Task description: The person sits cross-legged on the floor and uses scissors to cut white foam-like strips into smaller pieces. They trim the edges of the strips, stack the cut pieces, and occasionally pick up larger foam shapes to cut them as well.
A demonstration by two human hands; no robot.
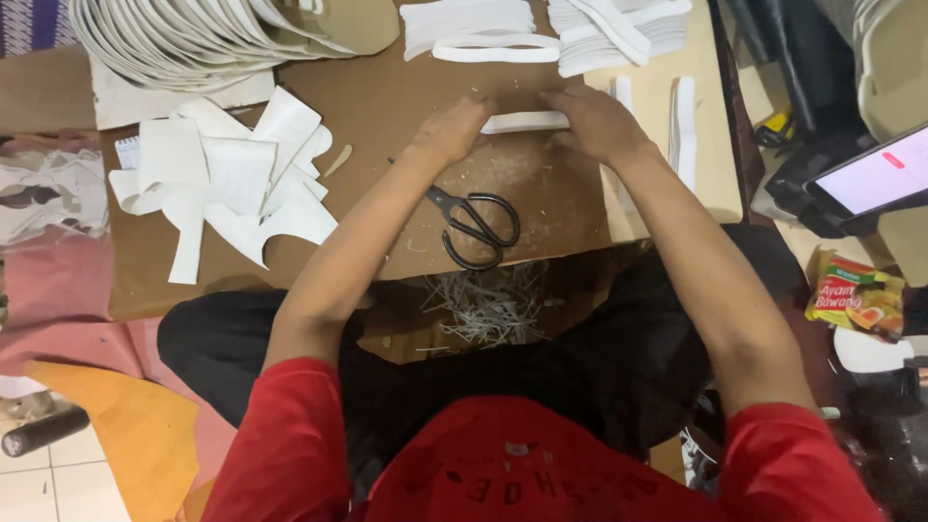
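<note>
Two bare hands met over a brown cardboard work board (387,97) lying across the person's lap. Between them lay a short white strip (525,122), flat on the board toward its far side. The left hand (449,130) pressed down on the strip's left end with fingers curled, and the right hand (599,124) pinched and covered its right end (both hands gripped the same strip, neither was open). Black-handled scissors (474,227) rested on the board just nearer than the hands, blades pointing toward the far left, untouched. A loose pile of white offcut pieces (227,184) occupied the left part of the board, well apart from the hands. Stacks of cut white strips (541,29) sat at the far edge, with two more strips (684,126) lying just right of the right hand on a paler board (715,184). A fanned stack of white insole-shaped pieces (193,34) filled the far left corner. Thin white trimmings (488,304) were heaped below the board's near edge, between the forearms.
</note>
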